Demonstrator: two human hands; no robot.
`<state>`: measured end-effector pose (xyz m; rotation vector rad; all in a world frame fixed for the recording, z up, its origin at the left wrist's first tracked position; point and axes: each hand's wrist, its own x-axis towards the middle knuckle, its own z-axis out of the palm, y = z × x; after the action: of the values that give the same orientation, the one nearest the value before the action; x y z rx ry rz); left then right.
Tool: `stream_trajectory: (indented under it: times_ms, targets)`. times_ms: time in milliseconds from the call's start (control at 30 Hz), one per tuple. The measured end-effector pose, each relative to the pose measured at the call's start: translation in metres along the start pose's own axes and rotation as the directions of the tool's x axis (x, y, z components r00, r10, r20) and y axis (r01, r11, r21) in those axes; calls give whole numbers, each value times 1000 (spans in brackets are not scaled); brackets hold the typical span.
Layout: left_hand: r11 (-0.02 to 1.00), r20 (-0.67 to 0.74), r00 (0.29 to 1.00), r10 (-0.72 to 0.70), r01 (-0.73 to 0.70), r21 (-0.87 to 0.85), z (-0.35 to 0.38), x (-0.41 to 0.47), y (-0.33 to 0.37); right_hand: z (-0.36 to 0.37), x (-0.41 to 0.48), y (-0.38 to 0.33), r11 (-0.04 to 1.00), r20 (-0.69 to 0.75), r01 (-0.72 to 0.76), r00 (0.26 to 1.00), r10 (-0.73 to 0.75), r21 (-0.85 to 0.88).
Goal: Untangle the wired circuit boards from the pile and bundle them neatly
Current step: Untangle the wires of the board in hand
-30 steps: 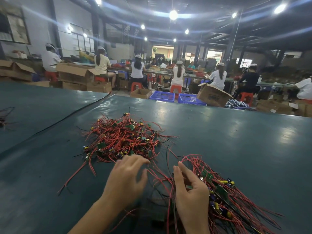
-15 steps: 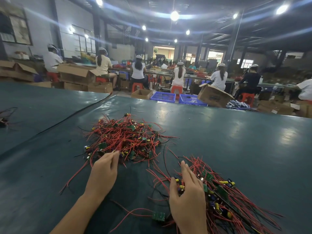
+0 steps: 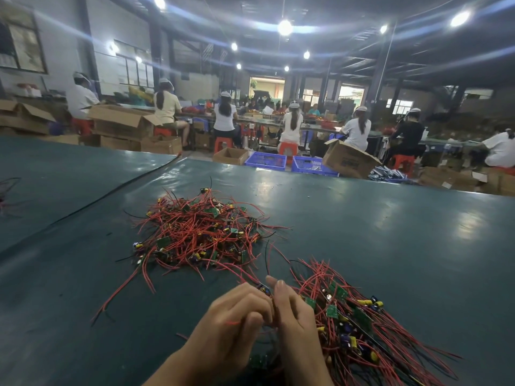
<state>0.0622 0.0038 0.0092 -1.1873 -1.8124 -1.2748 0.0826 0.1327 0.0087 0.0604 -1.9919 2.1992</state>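
The left hand (image 3: 237, 321) and right hand (image 3: 295, 327) together pinch one wired board (image 3: 263, 288) beside the growing bundle (image 3: 362, 327), yet a big tangled pile (image 3: 206, 235) lies unsorted on the worktop (image 3: 390, 232).

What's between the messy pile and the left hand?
In the head view, only green table and stray red wires lie between the pile and the left hand.

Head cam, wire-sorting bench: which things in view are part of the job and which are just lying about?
Job:
tangled pile of red-wired boards, farther back
near bundle, at right
wired board, gripped by left hand, right hand against it

Lying about:
stray wires, far left
cardboard box and blue crates, beyond the table
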Motion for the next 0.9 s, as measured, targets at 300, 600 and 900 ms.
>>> stream_trajectory:
  times_ms: [300,600,900]
  targets:
    - [946,-238,931,-277,221,-237,6,3,1,-7,4,-5,964,-220,11,974,50,267]
    - [664,90,759,-645,614,-427,10,10,2,4,0,-5,974,-207,68,978,-22,216]
    - [502,100,667,-739,643,-578,7,13,0,3,3,-5,991,-281,54,959,-17,123]
